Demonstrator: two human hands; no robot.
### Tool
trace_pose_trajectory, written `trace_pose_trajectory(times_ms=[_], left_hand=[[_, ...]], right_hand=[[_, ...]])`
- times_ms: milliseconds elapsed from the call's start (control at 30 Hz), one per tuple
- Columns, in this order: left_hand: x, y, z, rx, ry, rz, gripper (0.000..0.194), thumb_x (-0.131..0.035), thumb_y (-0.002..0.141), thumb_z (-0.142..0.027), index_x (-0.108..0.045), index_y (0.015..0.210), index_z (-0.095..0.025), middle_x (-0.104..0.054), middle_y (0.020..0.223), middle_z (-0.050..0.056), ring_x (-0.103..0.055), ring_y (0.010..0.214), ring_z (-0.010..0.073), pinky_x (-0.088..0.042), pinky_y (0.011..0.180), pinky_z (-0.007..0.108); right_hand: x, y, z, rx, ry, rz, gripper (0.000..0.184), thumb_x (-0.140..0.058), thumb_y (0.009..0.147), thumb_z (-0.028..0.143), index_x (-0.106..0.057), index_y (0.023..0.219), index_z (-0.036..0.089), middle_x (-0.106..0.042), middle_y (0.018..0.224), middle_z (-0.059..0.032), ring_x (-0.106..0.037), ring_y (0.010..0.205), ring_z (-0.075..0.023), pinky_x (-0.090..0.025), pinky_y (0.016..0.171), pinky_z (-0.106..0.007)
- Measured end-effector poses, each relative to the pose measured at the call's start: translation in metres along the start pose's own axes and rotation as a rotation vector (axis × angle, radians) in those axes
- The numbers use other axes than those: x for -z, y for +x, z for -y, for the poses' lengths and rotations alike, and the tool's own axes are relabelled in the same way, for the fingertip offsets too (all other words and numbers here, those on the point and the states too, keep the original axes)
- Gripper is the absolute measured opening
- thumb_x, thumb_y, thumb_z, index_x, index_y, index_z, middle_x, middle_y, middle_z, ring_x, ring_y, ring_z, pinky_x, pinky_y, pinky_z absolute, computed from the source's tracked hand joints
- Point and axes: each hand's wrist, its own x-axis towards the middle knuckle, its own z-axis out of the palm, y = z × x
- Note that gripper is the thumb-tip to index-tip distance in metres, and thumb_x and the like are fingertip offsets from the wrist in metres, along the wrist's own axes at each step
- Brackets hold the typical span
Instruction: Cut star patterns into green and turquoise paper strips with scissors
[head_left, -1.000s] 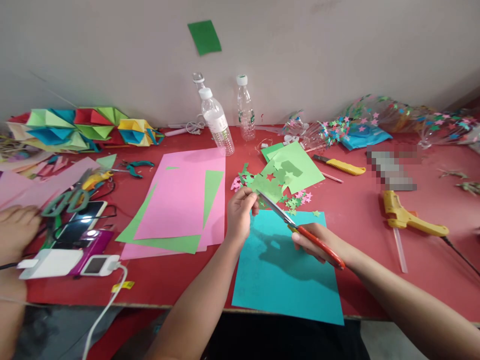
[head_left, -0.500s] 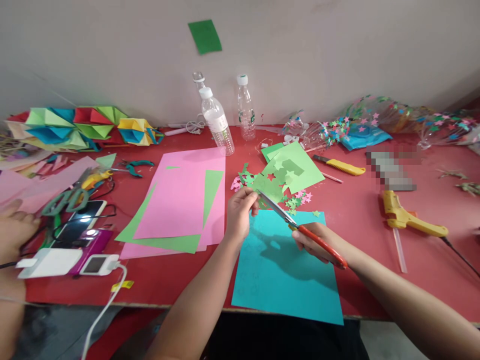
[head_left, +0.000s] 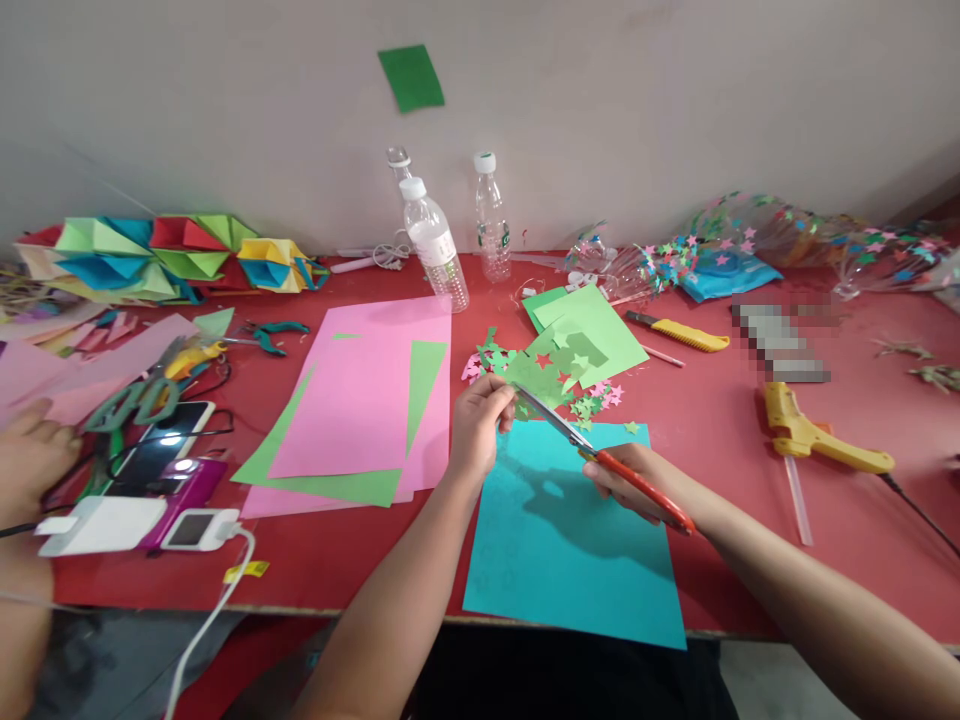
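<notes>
Over the top edge of a blue paper sheet [head_left: 570, 570], my left hand [head_left: 480, 415] is closed in a pinch at the near edge of a green paper piece [head_left: 536, 375] with star-shaped holes. Red-handled scissors [head_left: 637, 488] are gripped in my right hand [head_left: 645, 480]. Their blades point up and left, with the tips right at my left fingertips. What lies between the blades is too small to make out. Small green and pink paper stars [head_left: 592, 402] lie just beyond, beside light green sheets [head_left: 611, 340].
Pink sheets [head_left: 375, 400] lie left. Plastic bottles [head_left: 491, 225] stand at the wall. A yellow cutter knife [head_left: 690, 334] and a glue gun [head_left: 817, 435] are right. Another person's hand [head_left: 34, 450] rests far left near a phone [head_left: 161, 445] and charger [head_left: 105, 525].
The pierced green paper has shifted and tilted slightly, so a second star hole shows more clearly. Both hands and the scissors stay almost in place.
</notes>
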Motion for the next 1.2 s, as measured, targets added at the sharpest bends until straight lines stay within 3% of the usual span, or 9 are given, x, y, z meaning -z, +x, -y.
trace_pose_trajectory(times_ms=[433,667,1200], left_hand=[[0.0011,-0.0002,0.0015,-0.005,-0.013,0.009,0.019,-0.061,0.077,-0.026,-0.054,0.061,-0.019,-0.050,0.048,-0.005,-0.043,0.042,0.0061,-0.031,0.042,0.020],[0.0012,-0.0021,0.0043,-0.073,0.052,-0.015,0.018,-0.062,0.079,-0.026,-0.055,0.064,-0.019,-0.050,0.048,-0.006,-0.045,0.045,0.0068,-0.033,0.046,0.020],[-0.0008,-0.0042,0.0017,0.023,0.047,0.043,0.021,-0.065,0.073,-0.028,-0.054,0.058,-0.018,-0.045,0.048,-0.006,-0.038,0.044,0.0062,-0.027,0.045,0.022]], right_hand=[[-0.0012,0.0015,-0.0017,0.017,0.006,0.003,0.058,-0.062,0.076,0.074,-0.048,0.063,0.019,-0.037,0.043,0.0085,-0.035,0.030,-0.0047,-0.028,0.032,-0.019],[-0.0057,0.0032,-0.0017,0.002,0.019,-0.004,0.067,-0.056,0.069,0.085,-0.049,0.063,0.019,-0.036,0.039,0.0086,-0.034,0.028,-0.0052,-0.029,0.032,-0.021],[-0.0018,0.0009,-0.0073,0.147,-0.040,0.042,0.072,-0.043,0.076,0.089,-0.053,0.070,0.018,-0.040,0.043,0.0066,-0.036,0.036,-0.0066,-0.032,0.039,-0.022]])
